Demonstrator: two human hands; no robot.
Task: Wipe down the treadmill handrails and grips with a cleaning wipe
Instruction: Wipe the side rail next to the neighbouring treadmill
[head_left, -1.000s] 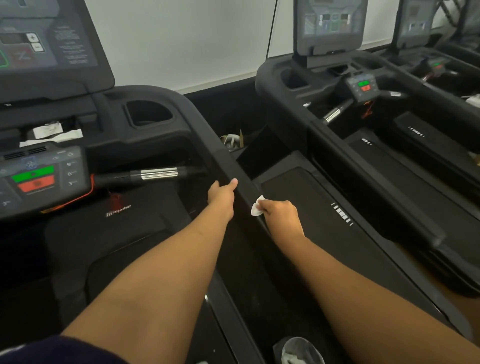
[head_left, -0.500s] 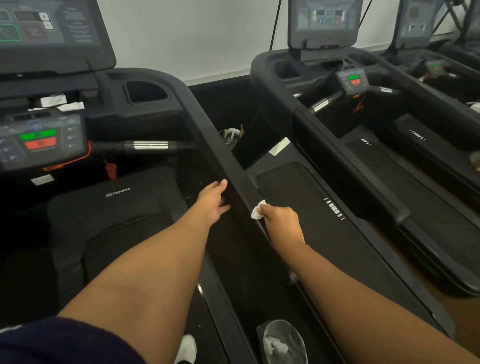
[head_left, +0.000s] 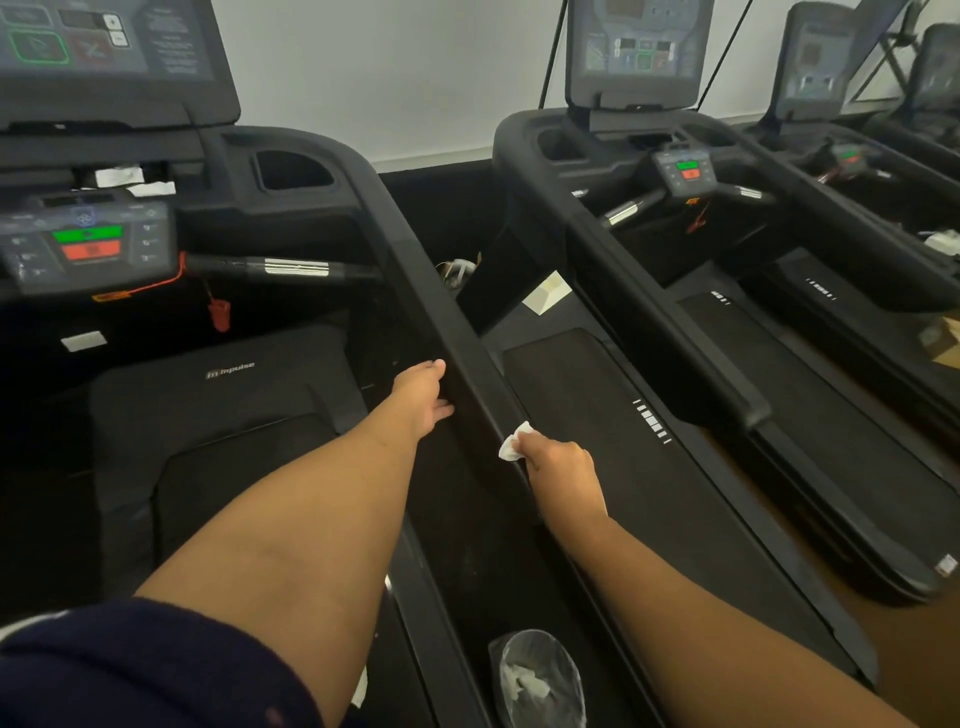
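The black right handrail of the near treadmill runs from the console down toward me. My right hand pinches a small crumpled white wipe and holds it against the rail's outer edge. My left hand rests with straight fingers against the rail's inner side, a little farther up. A short grip bar with a silver sensor band sticks out from the console below the control panel.
A clear bag with used wipes sits low by the rail. A red safety clip hangs under the panel. A second treadmill stands to the right, with more beyond it. A white wall is behind.
My view has tilted so the consoles sit lower in frame. My left hand slid from the rail's top to its inner side. My right hand keeps the wipe on the rail.
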